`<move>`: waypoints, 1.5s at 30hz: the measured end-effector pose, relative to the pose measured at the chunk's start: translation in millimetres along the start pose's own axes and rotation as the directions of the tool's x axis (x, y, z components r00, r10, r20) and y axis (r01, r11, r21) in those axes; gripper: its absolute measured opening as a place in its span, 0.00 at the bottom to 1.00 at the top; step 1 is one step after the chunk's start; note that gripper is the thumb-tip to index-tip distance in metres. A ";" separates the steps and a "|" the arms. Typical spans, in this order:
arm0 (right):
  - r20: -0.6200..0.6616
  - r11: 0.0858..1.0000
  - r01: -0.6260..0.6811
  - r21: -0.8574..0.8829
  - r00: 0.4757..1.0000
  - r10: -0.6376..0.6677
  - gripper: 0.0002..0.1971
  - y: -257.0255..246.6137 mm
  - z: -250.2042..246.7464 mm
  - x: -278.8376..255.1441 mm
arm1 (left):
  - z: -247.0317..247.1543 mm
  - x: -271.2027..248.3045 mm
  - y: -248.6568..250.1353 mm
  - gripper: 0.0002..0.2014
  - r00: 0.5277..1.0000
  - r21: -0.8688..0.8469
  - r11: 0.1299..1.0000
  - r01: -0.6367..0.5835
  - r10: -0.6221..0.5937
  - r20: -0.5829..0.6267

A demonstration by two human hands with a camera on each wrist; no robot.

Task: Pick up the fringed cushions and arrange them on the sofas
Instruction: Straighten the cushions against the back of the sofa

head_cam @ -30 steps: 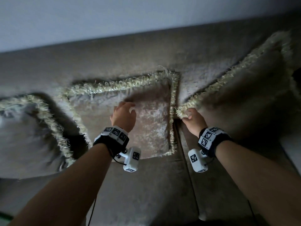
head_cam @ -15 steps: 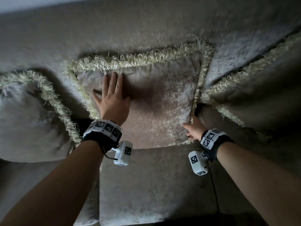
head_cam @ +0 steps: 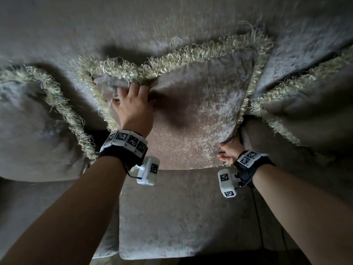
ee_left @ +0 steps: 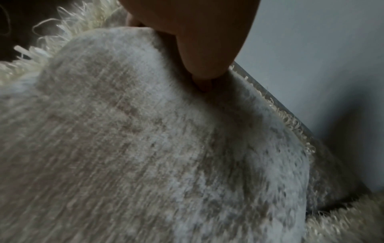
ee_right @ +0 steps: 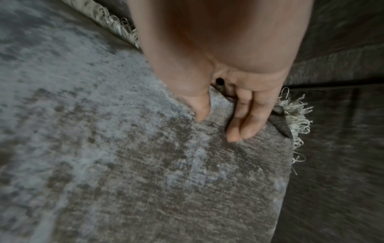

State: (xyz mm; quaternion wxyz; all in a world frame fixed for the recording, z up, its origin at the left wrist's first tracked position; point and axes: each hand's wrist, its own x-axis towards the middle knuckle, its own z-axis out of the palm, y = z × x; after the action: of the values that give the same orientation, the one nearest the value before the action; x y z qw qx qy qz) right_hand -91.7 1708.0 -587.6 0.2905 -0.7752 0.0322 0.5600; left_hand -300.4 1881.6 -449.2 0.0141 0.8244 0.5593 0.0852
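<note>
Three beige velvet cushions with cream fringe lean against the sofa back. The middle cushion (head_cam: pixel 200 115) is held by both hands. My left hand (head_cam: pixel 131 100) grips its upper left part just under the top fringe, fingers curled into the bunched fabric; the left wrist view shows the thumb (ee_left: pixel 199 69) dug into the cushion (ee_left: pixel 145 148). My right hand (head_cam: pixel 228 152) pinches the lower right corner; in the right wrist view the thumb (ee_right: pixel 199 111) and fingers (ee_right: pixel 243 128) squeeze a fold of the cushion (ee_right: pixel 145 164).
A second fringed cushion (head_cam: pixel 28 131) leans at the left and a third (head_cam: pixel 315 104) at the right, its fringe touching the middle one. The sofa seat (head_cam: pixel 181 217) lies below, the backrest (head_cam: pixel 133 25) behind. A pale wall (ee_left: pixel 322 82) rises past the sofa.
My left hand went from lying flat on the middle cushion's face to gripping its upper left. My right hand stays at the lower right corner. The view has come closer.
</note>
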 end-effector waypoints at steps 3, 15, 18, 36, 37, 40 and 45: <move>-0.012 0.999 0.033 -0.013 0.999 -0.033 0.19 3.2 -3.5 -0.7 | -0.7 -0.2 -0.2 0.10 1.000 -0.032 0.999 0.030 -0.030 -0.006; -0.146 0.900 0.387 -0.199 0.897 -0.418 0.09 -4.1 -12.2 -33.6 | -33.7 -2.0 -28.6 0.13 0.993 -0.200 0.972 0.120 -0.119 0.021; -0.187 0.837 0.485 -0.254 0.824 -0.535 0.06 -29.4 -15.4 -59.0 | -54.3 -1.3 -40.1 0.15 0.976 -0.295 0.932 0.210 -0.219 0.000; -0.369 0.611 0.683 -0.400 0.491 -0.789 0.11 -134.0 -78.3 -123.9 | -32.0 -26.9 -35.6 0.10 0.888 -0.631 0.653 0.419 -0.439 0.134; -0.370 0.629 0.661 -0.409 0.510 -0.776 0.12 -130.8 -78.5 -119.6 | -25.6 -25.3 -37.6 0.10 0.889 -0.607 0.670 0.427 -0.435 0.145; -0.325 0.644 0.635 -0.428 0.557 -0.764 0.11 -116.6 -76.2 -104.1 | -17.3 -24.2 -40.2 0.13 0.884 -0.565 0.693 0.448 -0.436 0.167; -0.317 0.630 0.633 -0.450 0.546 -0.775 0.09 -108.7 -79.0 -90.4 | -21.8 -13.5 -40.9 0.06 0.874 -0.580 0.680 0.449 -0.471 0.125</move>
State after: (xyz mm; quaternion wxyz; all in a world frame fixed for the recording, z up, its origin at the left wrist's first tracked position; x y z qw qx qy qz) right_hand -17.3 1734.8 -446.3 0.3608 -0.8668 -0.2938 0.1793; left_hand -346.3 1882.8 -434.2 0.2817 0.6092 0.6930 0.2633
